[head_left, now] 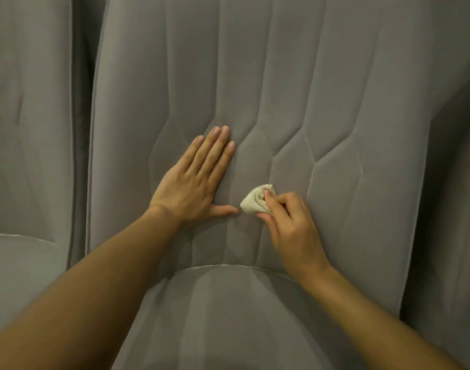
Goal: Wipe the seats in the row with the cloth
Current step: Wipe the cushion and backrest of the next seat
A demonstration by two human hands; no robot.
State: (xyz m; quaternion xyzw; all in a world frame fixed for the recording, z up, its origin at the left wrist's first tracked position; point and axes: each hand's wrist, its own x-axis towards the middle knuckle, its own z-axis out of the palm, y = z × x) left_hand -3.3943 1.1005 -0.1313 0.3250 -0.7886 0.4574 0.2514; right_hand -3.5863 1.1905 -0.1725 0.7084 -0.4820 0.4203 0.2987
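A grey padded seat fills the view, its quilted backrest [321,89] upright and its cushion [228,316] below. My left hand [193,180] lies flat on the lower backrest, fingers straight and together, thumb stretched to the right. My right hand [287,222] pinches a small bunched cream cloth [255,200] and holds it against the backrest just right of my left thumb. The cloth touches the fabric near a stitched seam.
A second grey seat [28,129] stands at the left, with a dark gap [80,129] between the two backrests. Part of another seat [455,209] shows at the right edge.
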